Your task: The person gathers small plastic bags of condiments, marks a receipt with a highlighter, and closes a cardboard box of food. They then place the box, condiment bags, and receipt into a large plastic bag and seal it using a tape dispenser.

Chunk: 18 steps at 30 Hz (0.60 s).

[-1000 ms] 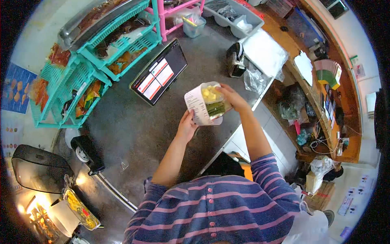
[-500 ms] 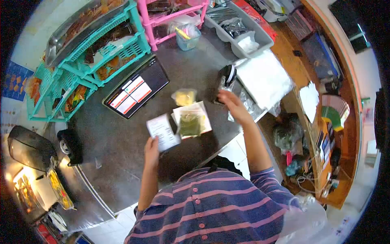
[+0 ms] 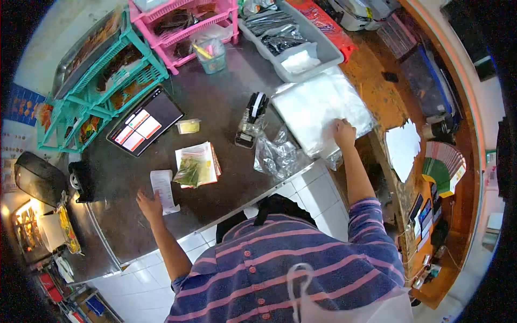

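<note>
On the dark table, my left hand (image 3: pixel 149 206) has its fingers spread beside a white paper slip (image 3: pixel 163 188), which lies flat. My right hand (image 3: pixel 343 132) is over the stack of clear plastic bags (image 3: pixel 309 102), fingers curled at its right part; whether they pinch a bag is too small to tell. Between the hands lies a packet with green contents (image 3: pixel 188 171) on white and reddish papers (image 3: pixel 207 164). Behind it sits a small tub with yellow contents (image 3: pixel 188 126). A black stapler-like device (image 3: pixel 257 107) stands left of the bags, near crumpled clear plastic (image 3: pixel 277 156).
A tablet (image 3: pixel 145 121) leans before teal racks (image 3: pixel 129 64). Pink racks (image 3: pixel 183 27), a cup with pens (image 3: pixel 211 56) and a grey tray of black packets (image 3: pixel 291 40) line the back. A wooden surface (image 3: pixel 371 70) adjoins at the right.
My left hand has let go of the paper slip, which now lies on the table. My right hand has moved right, from near the black device to the plastic bags. The camera view has shifted.
</note>
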{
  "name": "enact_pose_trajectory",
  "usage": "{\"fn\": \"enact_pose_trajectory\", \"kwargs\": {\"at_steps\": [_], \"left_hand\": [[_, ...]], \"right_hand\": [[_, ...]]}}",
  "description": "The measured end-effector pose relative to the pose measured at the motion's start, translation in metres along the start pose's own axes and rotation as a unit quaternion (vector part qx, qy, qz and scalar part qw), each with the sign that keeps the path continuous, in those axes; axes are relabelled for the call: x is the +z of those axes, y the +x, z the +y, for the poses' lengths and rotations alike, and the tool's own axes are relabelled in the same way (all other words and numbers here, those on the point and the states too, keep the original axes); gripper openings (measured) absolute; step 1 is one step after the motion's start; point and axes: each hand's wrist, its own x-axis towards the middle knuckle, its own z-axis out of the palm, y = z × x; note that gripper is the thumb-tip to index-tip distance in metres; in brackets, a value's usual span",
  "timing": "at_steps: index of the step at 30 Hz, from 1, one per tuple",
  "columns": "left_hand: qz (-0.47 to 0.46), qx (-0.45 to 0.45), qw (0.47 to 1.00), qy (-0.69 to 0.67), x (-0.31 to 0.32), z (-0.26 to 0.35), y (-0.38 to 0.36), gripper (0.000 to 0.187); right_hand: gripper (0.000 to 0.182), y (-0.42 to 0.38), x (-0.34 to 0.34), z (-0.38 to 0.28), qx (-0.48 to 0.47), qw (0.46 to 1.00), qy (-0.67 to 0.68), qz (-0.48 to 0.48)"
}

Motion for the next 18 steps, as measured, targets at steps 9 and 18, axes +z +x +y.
{"fn": "enact_pose_trajectory", "kwargs": {"at_steps": [9, 18], "left_hand": [[0.038, -0.005, 0.998, -0.042, -0.009, 0.031, -0.032, 0.050], [0.082, 0.075, 0.930, -0.350, -0.082, 0.141, -0.052, 0.023]], "right_hand": [[0.010, 0.010, 0.019, -0.019, 0.016, 0.998, 0.046, 0.050], [0.019, 0.084, -0.170, -0.060, -0.187, 0.916, 0.202, 0.293]]}}
